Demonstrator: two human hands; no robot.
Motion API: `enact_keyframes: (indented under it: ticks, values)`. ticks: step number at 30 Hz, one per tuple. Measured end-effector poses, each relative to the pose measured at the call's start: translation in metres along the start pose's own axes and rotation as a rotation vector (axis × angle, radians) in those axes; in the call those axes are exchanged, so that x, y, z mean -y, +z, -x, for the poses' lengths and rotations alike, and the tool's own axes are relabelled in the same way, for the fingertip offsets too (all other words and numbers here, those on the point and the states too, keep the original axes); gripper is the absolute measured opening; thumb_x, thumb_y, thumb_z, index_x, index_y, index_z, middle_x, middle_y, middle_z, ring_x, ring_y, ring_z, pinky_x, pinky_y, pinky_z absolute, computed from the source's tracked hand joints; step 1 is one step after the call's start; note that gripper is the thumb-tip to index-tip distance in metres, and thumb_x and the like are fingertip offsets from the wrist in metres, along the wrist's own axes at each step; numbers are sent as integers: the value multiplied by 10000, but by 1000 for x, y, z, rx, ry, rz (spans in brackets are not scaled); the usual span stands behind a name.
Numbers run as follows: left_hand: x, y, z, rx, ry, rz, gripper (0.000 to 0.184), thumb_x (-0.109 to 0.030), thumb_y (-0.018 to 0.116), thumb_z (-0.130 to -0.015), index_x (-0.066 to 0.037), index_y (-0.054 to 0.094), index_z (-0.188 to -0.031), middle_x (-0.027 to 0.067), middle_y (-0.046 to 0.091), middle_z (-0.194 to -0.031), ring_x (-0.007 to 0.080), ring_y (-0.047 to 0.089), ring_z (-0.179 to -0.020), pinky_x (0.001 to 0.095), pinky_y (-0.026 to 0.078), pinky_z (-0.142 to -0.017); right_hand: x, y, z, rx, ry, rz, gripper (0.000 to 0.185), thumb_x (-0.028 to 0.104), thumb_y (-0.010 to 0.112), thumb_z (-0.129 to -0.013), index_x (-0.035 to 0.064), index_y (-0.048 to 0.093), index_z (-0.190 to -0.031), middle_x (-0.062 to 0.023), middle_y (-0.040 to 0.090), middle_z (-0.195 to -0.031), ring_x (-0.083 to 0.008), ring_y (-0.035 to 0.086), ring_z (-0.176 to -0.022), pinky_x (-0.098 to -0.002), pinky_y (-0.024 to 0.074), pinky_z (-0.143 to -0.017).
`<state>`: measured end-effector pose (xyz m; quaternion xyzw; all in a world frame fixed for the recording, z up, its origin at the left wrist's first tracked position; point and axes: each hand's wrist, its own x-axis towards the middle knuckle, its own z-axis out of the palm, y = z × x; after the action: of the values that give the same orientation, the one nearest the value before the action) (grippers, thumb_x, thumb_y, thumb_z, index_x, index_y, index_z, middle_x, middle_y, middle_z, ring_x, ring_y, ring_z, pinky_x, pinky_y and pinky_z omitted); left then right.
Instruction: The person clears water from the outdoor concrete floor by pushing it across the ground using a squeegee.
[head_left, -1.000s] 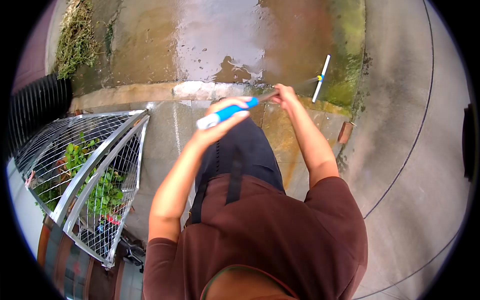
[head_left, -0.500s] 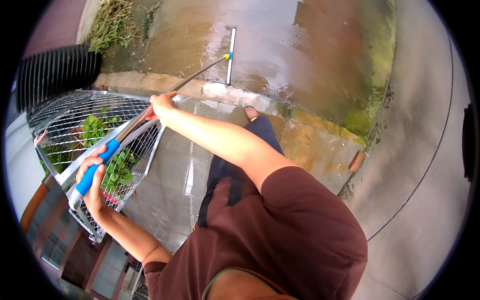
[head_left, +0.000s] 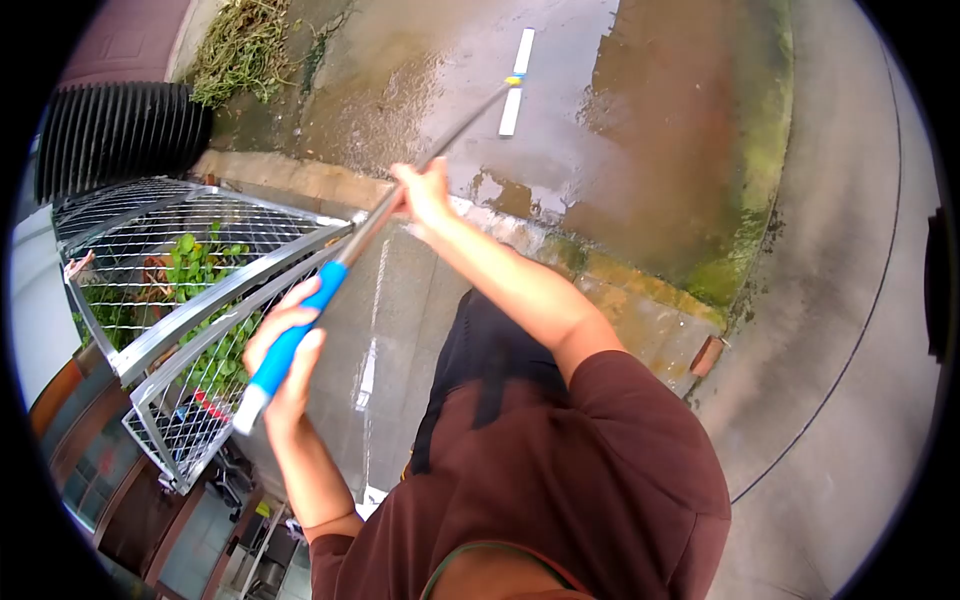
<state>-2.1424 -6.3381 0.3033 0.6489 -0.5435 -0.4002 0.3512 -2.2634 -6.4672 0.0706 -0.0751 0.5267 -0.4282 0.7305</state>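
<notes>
A floor squeegee (head_left: 470,122) runs slantwise from my body out over the wet ground. My left hand (head_left: 292,395) is wrapped round its blue grip (head_left: 328,283), close to the white end cap. Farther up, my right hand (head_left: 428,192) closes round the metal pole. The long, narrow squeegee head (head_left: 511,112) is on the wet pavement, joined to the pole by a yellow and blue piece. Just left of my left hand stands a metal mesh cage (head_left: 180,335) with green plants behind its wires.
A low concrete edge (head_left: 290,178) borders the wet, brownish pavement (head_left: 670,130). To the left lie a black corrugated pipe (head_left: 125,140) and a heap of dry plants (head_left: 240,50). A brick (head_left: 707,355) lies at right, and a dark cable (head_left: 850,355) crosses the concrete there.
The squeegee head has moved farther out and to the right over the wet pavement. Both hands have shifted right with the pole, keeping their hold.
</notes>
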Motion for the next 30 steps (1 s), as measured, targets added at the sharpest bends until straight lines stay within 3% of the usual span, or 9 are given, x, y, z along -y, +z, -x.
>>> enact_keyframes:
  ticks: [3, 4, 5, 7, 13, 18, 20, 21, 30]
  values:
    - [54, 71, -26, 28, -66, 277, 232, -63, 678, -873, -15, 666, -1099, 188, 593, -1324, 290, 536, -1264, 416, 396, -1081, 14, -88, -72, -195, -99, 277, 427, 111, 638, -879, 13, 333, -1160, -157, 511, -978, -236, 621, -720, -369, 599, -531]
    - [71, 99, -36, 39, -78, 364, 235, -57, 670, -886, -23, 664, -1118, 175, 592, -1328, 279, 532, -1268, 403, 398, -1079, 40, -108, -78, -263, -51, 347, 884, 144, 650, -855, -53, 51, -1475, -234, 557, -1073, -223, 619, -632, -317, 567, -532]
    - [87, 128, -49, 50, -91, 452, 239, -52, 662, -898, -30, 662, -1136, 163, 592, -1332, 267, 529, -1272, 391, 400, -1077, 45, -141, -114, -310, -85, 422, 911, 173, 662, -860, -58, 33, -1476, -228, 581, -1014, -219, 633, -643, -326, 572, -530]
    - [117, 183, -77, 66, -74, 520, 238, -63, 670, -903, -41, 664, -1140, 149, 600, -1322, 249, 532, -1267, 371, 411, -1065, 84, -189, -148, -316, -30, 553, 475, 245, 700, -865, -17, 409, -1134, -137, 586, -889, -212, 620, -691, -353, 593, -581]
    - [144, 277, -124, 91, -102, 648, 251, -130, 710, -896, -65, 669, -1135, 119, 581, -1347, 209, 531, -1247, 343, 409, -1058, 116, -264, -232, -317, 82, 753, 212, 226, 670, -845, 23, 632, -896, -87, 638, -820, -210, 650, -725, -378, 573, -626]
    - [136, 180, -112, -3, -254, 672, 233, -122, 701, -897, -65, 678, -1122, 124, 585, -1343, 214, 540, -1238, 353, 403, -1075, 72, -169, -231, 29, 32, 1410, 220, 124, 581, -824, -83, 654, -805, -139, 686, -772, -200, 664, -597, -350, 577, -543]
    - [136, 120, -87, -66, -185, 503, 242, -98, 709, -875, -59, 687, -1112, 156, 613, -1304, 257, 562, -1229, 388, 413, -1079, 45, -90, -170, -100, 61, 1085, 756, 149, 555, -851, -235, 186, -1388, -173, 691, -806, -210, 678, -605, -319, 578, -546]
    - [125, 90, -72, -93, -178, 422, 239, -92, 706, -875, -54, 686, -1111, 173, 607, -1309, 285, 568, -1224, 400, 433, -1066, 14, -68, -171, 0, 133, 944, 1010, 118, 519, -904, -142, -351, -1345, -167, 678, -801, -192, 646, -570, -275, 558, -509]
    - [35, -25, -7, -270, -25, -163, 178, -12, 655, -878, 13, 657, -1054, 223, 619, -1265, 302, 603, -1156, 392, 465, -1008, -115, 130, -81, 271, 173, 254, 872, 59, 616, -784, -131, 47, -1417, -163, 611, -746, -232, 588, -491, -369, 483, -384]
